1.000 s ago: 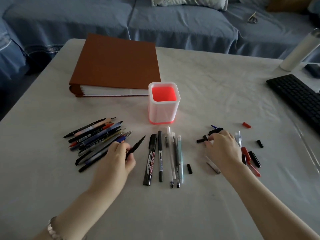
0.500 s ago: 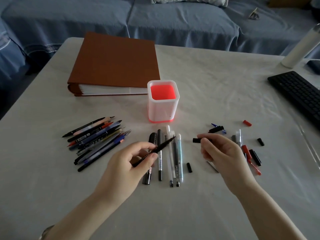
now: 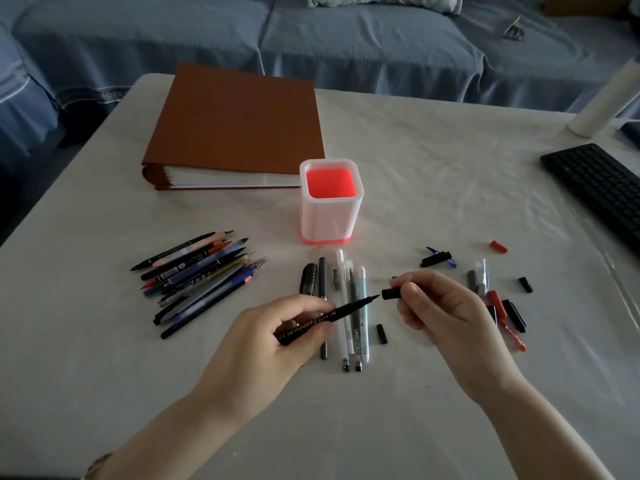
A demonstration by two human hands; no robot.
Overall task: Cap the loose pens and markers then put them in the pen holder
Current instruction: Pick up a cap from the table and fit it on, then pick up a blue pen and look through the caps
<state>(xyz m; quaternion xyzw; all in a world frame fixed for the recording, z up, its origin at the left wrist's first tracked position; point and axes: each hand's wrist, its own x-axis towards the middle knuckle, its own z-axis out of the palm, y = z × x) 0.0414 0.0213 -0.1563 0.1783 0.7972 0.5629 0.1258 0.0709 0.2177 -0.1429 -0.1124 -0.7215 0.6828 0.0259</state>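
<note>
My left grip (image 3: 277,336) is pinching a slim black uncapped pen (image 3: 325,315); my right grip (image 3: 440,306) is pinching its small black plastic cap (image 3: 391,293), just beyond the tip.

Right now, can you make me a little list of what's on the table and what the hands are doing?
left hand: holds an uncapped black pen, tip pointing right
right hand: pinches a black cap just off the pen's tip
pen holder: white, red inside, upright, no pens in it
uncapped pens: heaped at left
capped pens: row in the middle
loose caps: scattered at right
brown binder: behind the holder
keyboard: far right
</note>
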